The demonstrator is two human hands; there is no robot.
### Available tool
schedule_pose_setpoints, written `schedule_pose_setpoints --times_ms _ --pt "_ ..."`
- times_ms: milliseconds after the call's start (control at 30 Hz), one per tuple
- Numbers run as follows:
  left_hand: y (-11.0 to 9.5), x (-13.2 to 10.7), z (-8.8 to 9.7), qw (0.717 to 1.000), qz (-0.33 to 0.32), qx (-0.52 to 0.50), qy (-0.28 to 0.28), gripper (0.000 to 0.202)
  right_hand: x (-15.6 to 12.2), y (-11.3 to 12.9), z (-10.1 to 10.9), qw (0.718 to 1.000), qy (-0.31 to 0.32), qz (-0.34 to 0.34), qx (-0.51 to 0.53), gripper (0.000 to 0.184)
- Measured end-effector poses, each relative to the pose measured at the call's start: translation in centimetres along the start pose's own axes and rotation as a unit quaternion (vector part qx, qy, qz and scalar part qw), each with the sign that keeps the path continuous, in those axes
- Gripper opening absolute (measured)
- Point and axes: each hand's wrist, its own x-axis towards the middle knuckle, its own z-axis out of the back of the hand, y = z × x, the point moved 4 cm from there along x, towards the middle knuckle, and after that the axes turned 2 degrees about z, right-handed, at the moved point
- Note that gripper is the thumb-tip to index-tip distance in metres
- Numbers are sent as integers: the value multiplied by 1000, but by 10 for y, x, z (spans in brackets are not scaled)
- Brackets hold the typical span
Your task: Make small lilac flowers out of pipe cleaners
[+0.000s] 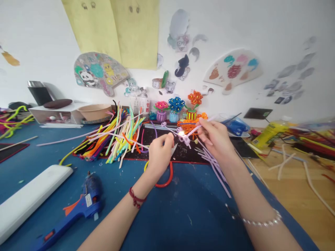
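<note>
My left hand is closed round scissors with red and yellow handles; their blades poke out toward a knot of pale lilac pipe cleaners. My right hand pinches that lilac bundle from the right, fingers curled, and several loose lilac stems trail down from it over the blue mat. Both hands hover above a dark cutting board. A red string bracelet is on my left wrist, a bead bracelet on the right.
A heap of coloured pipe cleaners lies left of the hands. A blue glue gun and a white flat box sit at front left. Small pipe-cleaner flower pots stand by the wall. A yellow bottle lies on the wooden table at right.
</note>
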Motion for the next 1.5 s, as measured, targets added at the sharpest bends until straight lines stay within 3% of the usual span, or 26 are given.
schedule_pose_setpoints --times_ms 67,167,267,367,433,533,667,833,1033,1233,1500 --pt "3 2 2 999 21 34 -5 45 -1 2 -1 1000 3 -8 5 31" --pt "1 -1 -1 994 23 97 49 45 1 5 4 999 -11 -23 44 27" --pt "-7 -5 -7 994 -14 11 110 45 4 4 11 994 -29 -36 99 24" --pt "-10 -5 -8 983 9 -154 100 47 9 -3 16 987 -18 -72 144 23" --pt "-6 -3 -7 975 56 -203 75 49 10 -7 15 976 3 -116 181 17" --pt "3 0 -3 972 120 -196 48 50 10 -8 12 953 21 -169 251 20" --pt "14 2 -3 968 168 -173 64 49 5 -4 7 925 9 -203 320 34" --pt "18 3 -7 986 112 -94 80 53 3 -5 4 901 11 -222 372 37" --pt "18 1 -10 995 46 -3 90 54 5 -11 4 892 51 -233 383 29" --pt "17 0 -11 995 41 32 87 55 5 -14 7 918 70 -188 342 19" --pt "3 -4 -4 997 -30 -40 54 47 5 -16 9 942 65 -170 283 13"
